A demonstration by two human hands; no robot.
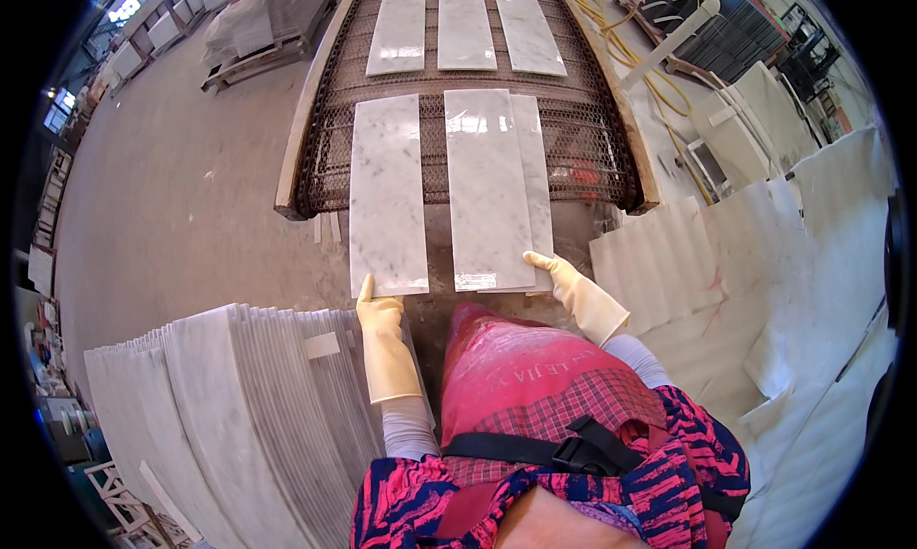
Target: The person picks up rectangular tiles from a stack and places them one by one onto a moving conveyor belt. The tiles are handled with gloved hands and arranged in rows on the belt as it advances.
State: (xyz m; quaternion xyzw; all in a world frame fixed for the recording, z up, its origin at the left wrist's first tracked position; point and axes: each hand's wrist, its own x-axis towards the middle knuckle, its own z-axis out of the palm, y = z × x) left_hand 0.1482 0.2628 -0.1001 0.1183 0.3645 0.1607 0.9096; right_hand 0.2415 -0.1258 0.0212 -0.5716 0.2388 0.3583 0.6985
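Grip of the left hand (pixel 380 322), in a cream rubber glove, clasps the near edge of a left slab (pixel 389 195), one digit flat on the polished face, at the near end of a wire-mesh conveyor (pixel 325 167). The grip of the right hand (pixel 565 279), gloved alike, holds the near right corner of an overlapping pair, thumb on top and fingers hidden beneath: a front slab (pixel 487 186) lying over a rear slab (pixel 537 186) that shows along the right. All three are long, thin rectangles of white stone mottled grey, far ends above the conveyor's brown links, near ends jutting past it toward the wearer. Farther along the conveyor, glossy slabs (pixel 465 33) lie in rows of three between wooden rails (pixel 304 119). Nearer than the conveyor and to its left stands a stack of pale slabs (pixel 277 406), packed on edge and finely ribbed. To the conveyor's right, creased white sheeting (pixel 831 253) spreads near a looped yellow hose (pixel 669 105). Before the conveyor's near end bulges a smooth red apron (pixel 535 358), joined by checked cloth
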